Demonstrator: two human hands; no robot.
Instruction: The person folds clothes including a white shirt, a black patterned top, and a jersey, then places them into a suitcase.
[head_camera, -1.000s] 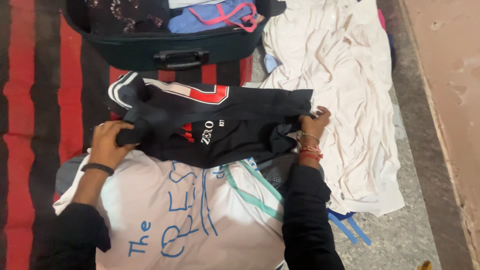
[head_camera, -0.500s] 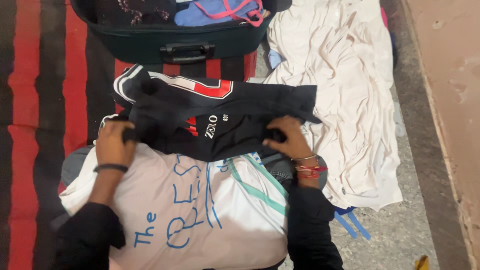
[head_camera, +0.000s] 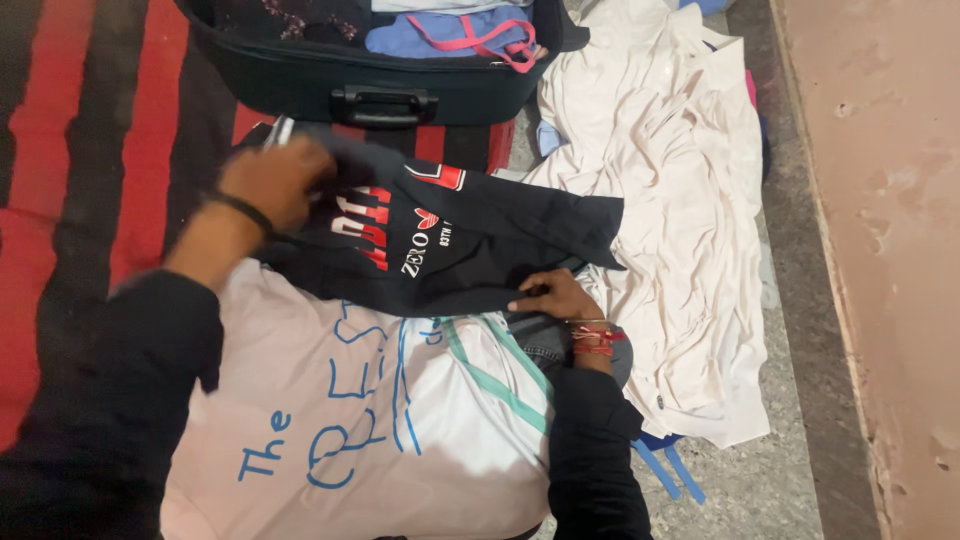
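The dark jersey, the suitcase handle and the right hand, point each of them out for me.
dark jersey (head_camera: 520, 225): head view, on the plain dark fabric right of its red and white print.
suitcase handle (head_camera: 384, 104): head view, on the middle of the black grip.
right hand (head_camera: 555, 297): head view, on the back of the hand, at the jersey's lower edge.

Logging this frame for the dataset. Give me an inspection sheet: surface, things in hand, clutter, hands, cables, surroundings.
Surface: red and black striped mat on the left, grey speckled floor on the right.
Things in hand: black shirt with red and white print, spread over a white printed cloth with blue lettering.
Clutter: rumpled cream garment on the floor; blue straps poking out beneath it.
Hands: left hand grips the shirt's upper left part, blurred; right hand presses flat on its lower edge.
Cables: nothing seen.
Surroundings: open dark suitcase holding folded clothes at the top; pinkish wall on the right.
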